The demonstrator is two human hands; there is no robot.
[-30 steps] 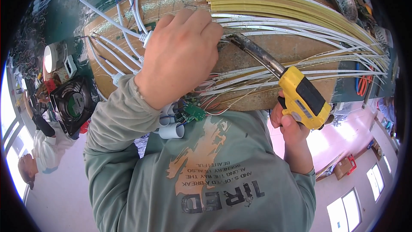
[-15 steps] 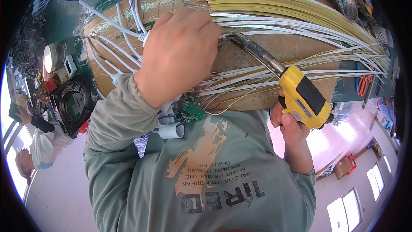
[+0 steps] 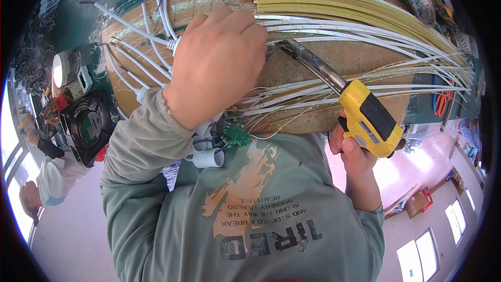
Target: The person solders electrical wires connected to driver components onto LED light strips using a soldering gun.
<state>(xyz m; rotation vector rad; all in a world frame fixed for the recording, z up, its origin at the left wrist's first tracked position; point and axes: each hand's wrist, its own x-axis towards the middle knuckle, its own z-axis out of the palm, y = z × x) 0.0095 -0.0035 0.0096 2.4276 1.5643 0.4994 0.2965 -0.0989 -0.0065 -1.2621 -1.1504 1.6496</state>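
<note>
Your left hand (image 3: 216, 68) edged leftward (fingertips hidden, hold can't be told); your right hand (image 3: 353, 149) wraps the yellow-and-black, pistol-shaped soldering iron (image 3: 371, 120), metal barrel (image 3: 317, 67) slanting up-left, tip just right of your left hand.

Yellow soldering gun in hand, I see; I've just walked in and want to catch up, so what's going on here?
The person's right hand grips the yellow soldering gun, its tip close to the left hand above a brown board. Whatever the left hand holds is hidden. LED strips lie to the right, white cables to the left.
</note>
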